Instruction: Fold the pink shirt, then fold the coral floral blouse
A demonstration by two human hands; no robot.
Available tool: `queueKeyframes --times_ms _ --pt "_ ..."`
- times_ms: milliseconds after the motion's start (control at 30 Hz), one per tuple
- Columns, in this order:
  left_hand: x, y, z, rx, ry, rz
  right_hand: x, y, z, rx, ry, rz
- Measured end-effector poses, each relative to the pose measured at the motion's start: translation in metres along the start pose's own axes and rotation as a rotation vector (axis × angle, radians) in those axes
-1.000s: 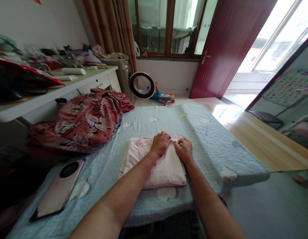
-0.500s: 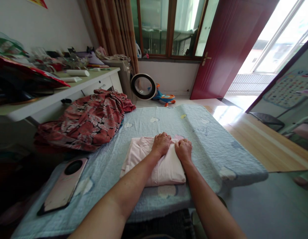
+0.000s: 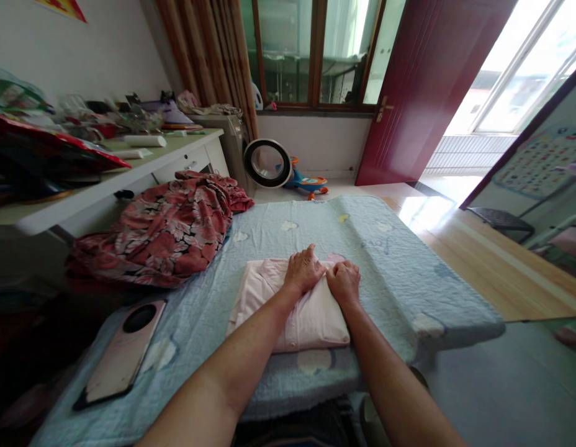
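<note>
While both hands press down side by side, the left hand [image 3: 304,271] lies on the far edge of the folded shirt [image 3: 292,310] with its fingers curled over the cloth and its thumb lifted a little; whether it pinches a fold cannot be told. Just beside it, touching or nearly so, the right hand [image 3: 344,282] is bunched into a loose fist on the same edge, knuckles up, seeming to grip a ridge of the pale pink fabric. That shirt is a neat rectangle with a button strip along its near edge, lying flat on the light blue quilt [image 3: 390,261] near the quilt's front edge. To the left on the quilt lies a phone [image 3: 123,354], well apart from the shirt. Farther back on the left, a crumpled red floral garment [image 3: 167,230] is heaped against a cluttered desk [image 3: 143,164]. Beyond the quilt stand a round fan [image 3: 268,162] and a dark red door [image 3: 423,93].
</note>
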State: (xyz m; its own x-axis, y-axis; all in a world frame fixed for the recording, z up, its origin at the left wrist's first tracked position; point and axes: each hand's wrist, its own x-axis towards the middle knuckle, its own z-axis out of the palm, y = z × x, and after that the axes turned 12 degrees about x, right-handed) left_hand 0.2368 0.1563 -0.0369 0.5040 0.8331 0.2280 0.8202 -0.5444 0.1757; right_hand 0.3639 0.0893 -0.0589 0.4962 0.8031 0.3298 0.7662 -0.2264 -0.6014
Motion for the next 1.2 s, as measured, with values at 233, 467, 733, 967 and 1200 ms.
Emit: queueKeyframes --times_ms 233,467,733,967,1200 --pt "0.010 -0.008 -0.006 -0.222 -0.006 -0.088 0.004 0.006 0.002 0.077 0.047 -0.004" --pt "0.029 -0.026 -0.029 -0.006 -0.210 0.040 0.003 0.003 0.002 0.069 0.043 -0.009" --pt "0.035 -0.036 -0.029 0.087 -0.222 0.144 0.003 0.006 0.004 0.075 0.052 -0.031" --pt "0.038 -0.045 -0.033 -0.080 -0.129 0.157 0.005 0.006 -0.002 0.251 0.106 -0.092" --pt "0.027 -0.042 -0.035 -0.187 -0.011 0.147 0.033 -0.026 -0.013 0.462 -0.193 -0.058"
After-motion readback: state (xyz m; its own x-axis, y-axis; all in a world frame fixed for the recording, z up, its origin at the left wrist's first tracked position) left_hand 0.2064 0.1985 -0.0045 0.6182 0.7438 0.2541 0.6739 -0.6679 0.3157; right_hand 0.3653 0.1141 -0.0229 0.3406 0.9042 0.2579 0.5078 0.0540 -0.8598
